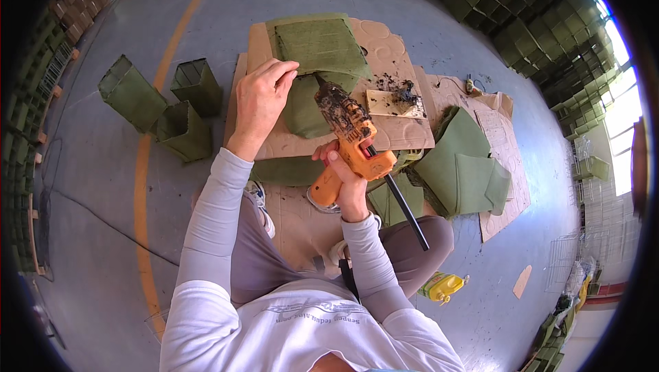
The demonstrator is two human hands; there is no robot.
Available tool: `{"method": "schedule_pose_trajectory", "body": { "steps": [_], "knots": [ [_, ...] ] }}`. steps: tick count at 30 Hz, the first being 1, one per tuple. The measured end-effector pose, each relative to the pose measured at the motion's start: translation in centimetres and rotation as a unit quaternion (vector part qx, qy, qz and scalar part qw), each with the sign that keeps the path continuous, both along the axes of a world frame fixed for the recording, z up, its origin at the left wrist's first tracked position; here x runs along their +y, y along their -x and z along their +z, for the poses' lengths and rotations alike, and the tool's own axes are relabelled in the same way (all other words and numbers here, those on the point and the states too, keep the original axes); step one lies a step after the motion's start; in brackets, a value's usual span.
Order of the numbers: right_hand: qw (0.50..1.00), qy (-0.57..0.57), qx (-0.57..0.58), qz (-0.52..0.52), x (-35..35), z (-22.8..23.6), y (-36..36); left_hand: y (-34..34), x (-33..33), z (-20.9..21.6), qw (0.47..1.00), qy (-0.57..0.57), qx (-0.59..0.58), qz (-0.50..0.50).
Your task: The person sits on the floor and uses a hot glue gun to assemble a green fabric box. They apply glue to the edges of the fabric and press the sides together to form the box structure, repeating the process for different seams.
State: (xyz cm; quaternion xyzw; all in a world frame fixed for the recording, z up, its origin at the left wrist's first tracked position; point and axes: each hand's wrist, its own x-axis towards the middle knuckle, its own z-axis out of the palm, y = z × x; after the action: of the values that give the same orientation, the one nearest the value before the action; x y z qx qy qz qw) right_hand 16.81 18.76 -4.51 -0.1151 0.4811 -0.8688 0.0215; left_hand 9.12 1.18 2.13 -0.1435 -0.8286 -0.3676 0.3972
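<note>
My right hand (347, 178) grips the handle of an orange glue gun (357, 142), its front end crusted with black glue. A long black glue stick (408, 214) sticks out of its back. The dark nozzle points at the seam of a green felt-like piece (319, 42) lying on cardboard. Just left of the nozzle, my left hand (259, 103) is closed, thumb and forefinger pinched together at the edge of that piece. What is between those fingertips is too small to make out. A lower green flap (305, 112) hangs below the seam.
A wooden board (384, 103) with black glue scraps rests on the cardboard (274, 145). More green pieces (456, 166) lie at the right. Several open green box-shaped sleeves (185, 132) stand on the left. A yellow bottle (443, 286) is near my knee; green stacks (522, 8) line the wall.
</note>
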Motion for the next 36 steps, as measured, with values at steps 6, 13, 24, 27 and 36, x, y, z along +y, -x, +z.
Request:
{"method": "schedule_pose_trajectory", "body": {
  "steps": [6, 13, 24, 27, 36],
  "knots": [
    [1.0, -0.002, -0.006, 0.024, -0.6, -0.4, -0.1, 0.0, 0.1, 0.1, 1.0, -0.001, 0.003, 0.0],
    [1.0, 0.01, 0.001, -0.007, -0.3, -0.2, 0.0, -0.1, 0.0, 0.1, 1.0, -0.013, -0.009, -0.005],
    [1.0, 0.001, -0.005, -0.011, -0.3, -0.1, -0.1, 0.0, 0.5, 0.1, 0.998, 0.045, 0.028, 0.018],
    [1.0, -0.009, 0.0, -0.012, -0.5, 0.1, -0.2, 0.0, 0.9, 0.2, 0.994, 0.081, 0.056, 0.043],
    [0.999, 0.037, 0.003, -0.038, 0.1, 0.1, 0.6, 0.7, 1.5, 0.2, 0.996, 0.055, 0.053, 0.051]
  ]
}}
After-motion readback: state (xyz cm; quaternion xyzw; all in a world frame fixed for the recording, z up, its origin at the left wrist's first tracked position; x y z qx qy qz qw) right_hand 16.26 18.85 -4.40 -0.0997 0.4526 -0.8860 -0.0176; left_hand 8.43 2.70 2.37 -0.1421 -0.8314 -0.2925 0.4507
